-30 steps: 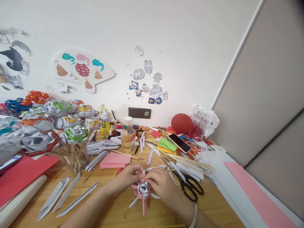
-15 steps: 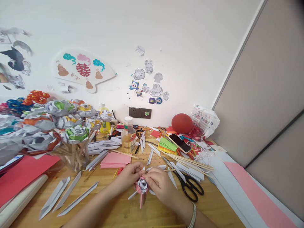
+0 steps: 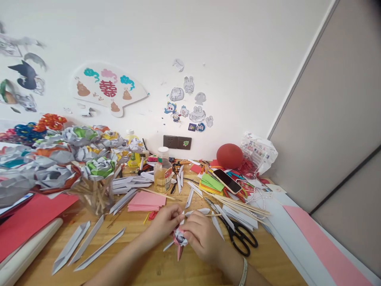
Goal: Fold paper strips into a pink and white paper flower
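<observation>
Between both hands, low in the middle of the head view, is a small pink and white folded paper flower (image 3: 179, 237). Its strips point outward toward me. My left hand (image 3: 168, 221) pinches its far left edge with thumb and finger. From the right, my right hand (image 3: 200, 233) is closed on the flower with curled fingers, hiding part of it. A thin wooden stick (image 3: 208, 215) shows just beyond my right knuckles. Folded white paper strips (image 3: 218, 226) lie beside that hand, near black-handled scissors (image 3: 244, 238).
Pink paper squares (image 3: 147, 201) and a glue bottle (image 3: 163, 171) stand beyond my left hand. Finished paper flowers (image 3: 99, 166) fill a clear holder at left. A phone (image 3: 226, 180), wooden skewers (image 3: 238, 202) and a red balloon (image 3: 229, 155) sit at right. Loose strips (image 3: 99, 249) lie front left.
The view has shifted slightly, moving everything a little to the right. Both hands keep hold of the paper flower, which has turned slightly, with more of it covered by my right fingers.
</observation>
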`<state>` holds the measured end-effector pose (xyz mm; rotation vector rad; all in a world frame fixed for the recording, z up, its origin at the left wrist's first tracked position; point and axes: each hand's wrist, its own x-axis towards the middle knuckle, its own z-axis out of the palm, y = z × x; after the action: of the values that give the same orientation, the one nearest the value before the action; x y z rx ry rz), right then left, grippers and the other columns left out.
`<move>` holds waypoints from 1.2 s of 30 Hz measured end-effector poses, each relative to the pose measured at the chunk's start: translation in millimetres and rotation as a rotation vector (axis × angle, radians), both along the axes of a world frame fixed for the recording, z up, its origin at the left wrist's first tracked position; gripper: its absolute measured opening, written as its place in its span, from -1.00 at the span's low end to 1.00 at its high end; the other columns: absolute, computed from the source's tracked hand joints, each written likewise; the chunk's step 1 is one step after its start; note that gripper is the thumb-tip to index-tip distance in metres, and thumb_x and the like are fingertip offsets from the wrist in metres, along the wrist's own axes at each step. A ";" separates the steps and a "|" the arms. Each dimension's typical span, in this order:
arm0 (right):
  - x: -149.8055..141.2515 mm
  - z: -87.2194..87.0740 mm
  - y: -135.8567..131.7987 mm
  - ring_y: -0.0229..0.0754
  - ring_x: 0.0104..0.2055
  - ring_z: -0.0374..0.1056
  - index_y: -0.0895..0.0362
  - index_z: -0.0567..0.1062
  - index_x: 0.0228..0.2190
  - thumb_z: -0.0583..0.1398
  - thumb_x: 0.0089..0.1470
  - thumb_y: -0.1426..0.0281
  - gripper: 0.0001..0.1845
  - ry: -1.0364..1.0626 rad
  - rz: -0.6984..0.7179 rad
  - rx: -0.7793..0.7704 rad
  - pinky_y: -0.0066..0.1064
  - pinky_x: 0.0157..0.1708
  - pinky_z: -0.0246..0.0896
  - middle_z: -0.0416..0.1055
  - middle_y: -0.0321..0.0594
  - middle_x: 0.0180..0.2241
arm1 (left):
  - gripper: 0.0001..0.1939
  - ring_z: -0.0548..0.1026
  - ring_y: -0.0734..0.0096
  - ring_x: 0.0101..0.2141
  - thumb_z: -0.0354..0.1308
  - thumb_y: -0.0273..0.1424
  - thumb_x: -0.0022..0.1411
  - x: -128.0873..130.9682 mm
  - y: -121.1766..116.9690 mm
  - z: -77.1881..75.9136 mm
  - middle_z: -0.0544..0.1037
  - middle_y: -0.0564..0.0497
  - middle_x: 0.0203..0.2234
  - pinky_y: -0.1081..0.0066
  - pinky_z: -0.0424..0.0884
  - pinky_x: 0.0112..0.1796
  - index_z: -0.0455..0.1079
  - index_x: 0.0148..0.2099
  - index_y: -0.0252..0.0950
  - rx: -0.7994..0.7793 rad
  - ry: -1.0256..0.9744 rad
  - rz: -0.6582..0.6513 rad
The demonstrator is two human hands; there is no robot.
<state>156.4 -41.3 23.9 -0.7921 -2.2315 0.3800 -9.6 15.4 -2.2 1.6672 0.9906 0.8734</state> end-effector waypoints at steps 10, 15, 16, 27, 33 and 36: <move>17.7 -14.9 28.4 -0.12 -0.28 0.38 0.14 0.47 -0.32 0.03 0.18 0.20 -0.69 0.503 -0.379 -0.373 -0.34 -0.26 0.26 0.47 -0.16 -0.34 | -0.56 0.26 0.50 -0.62 0.09 0.05 0.05 4.0 -3.4 9.2 0.26 0.21 -0.66 0.51 0.20 -0.55 0.18 -0.44 -0.25 -0.001 -0.217 0.089; 14.1 -23.8 30.5 -0.11 -0.25 0.41 0.13 0.48 -0.25 0.12 0.10 0.17 -0.68 0.505 -0.269 -0.505 -0.34 -0.24 0.26 0.49 -0.17 -0.31 | -0.52 0.27 0.50 -0.61 0.12 0.08 -0.01 5.4 -3.4 8.4 0.26 0.22 -0.66 0.51 0.21 -0.55 0.22 -0.41 -0.27 -0.020 -0.268 0.091; 13.9 -24.0 30.2 -0.11 -0.25 0.41 0.13 0.48 -0.24 0.15 0.08 0.17 -0.68 0.502 -0.266 -0.519 -0.34 -0.23 0.26 0.49 -0.17 -0.30 | -0.52 0.27 0.51 -0.61 0.13 0.08 -0.01 5.7 -3.2 7.1 0.26 0.22 -0.65 0.51 0.22 -0.54 0.22 -0.41 -0.27 -0.029 -0.274 0.084; 8.7 -17.2 27.8 -0.13 -0.31 0.40 0.17 0.44 -0.36 0.20 0.00 0.31 -0.82 0.556 -0.270 -0.629 -0.34 -0.26 0.26 0.46 -0.20 -0.39 | -0.55 0.28 0.54 -0.62 0.24 0.00 -0.06 9.8 -1.8 -0.6 0.35 0.20 -0.66 0.54 0.21 -0.56 0.22 -0.42 -0.27 -0.122 -0.304 0.009; 5.0 -13.6 24.3 -0.20 -0.44 0.37 0.15 0.37 -0.42 0.17 -0.02 0.37 -0.90 0.588 -0.279 -0.666 -0.39 -0.38 0.25 0.39 -0.30 -0.52 | -0.60 0.31 0.53 -0.64 0.23 -0.06 -0.04 11.1 0.1 -11.4 0.35 0.20 -0.68 0.54 0.21 -0.59 0.25 -0.41 -0.28 -0.121 -0.279 0.026; 5.8 -12.7 24.2 -0.27 -0.57 0.31 0.14 0.35 -0.42 0.16 -0.03 0.39 -0.92 0.584 -0.272 -0.695 -0.46 -0.53 0.20 0.32 -0.40 -0.62 | -0.71 0.40 0.45 -0.59 0.23 -0.18 0.01 10.5 -1.7 -10.8 0.44 0.14 -0.63 0.50 0.29 -0.54 0.33 -0.35 -0.29 -0.110 -0.252 0.033</move>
<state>162.2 -17.1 11.2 -1.1392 -1.4118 1.1216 1.0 13.7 -13.0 1.4125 0.8781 1.0047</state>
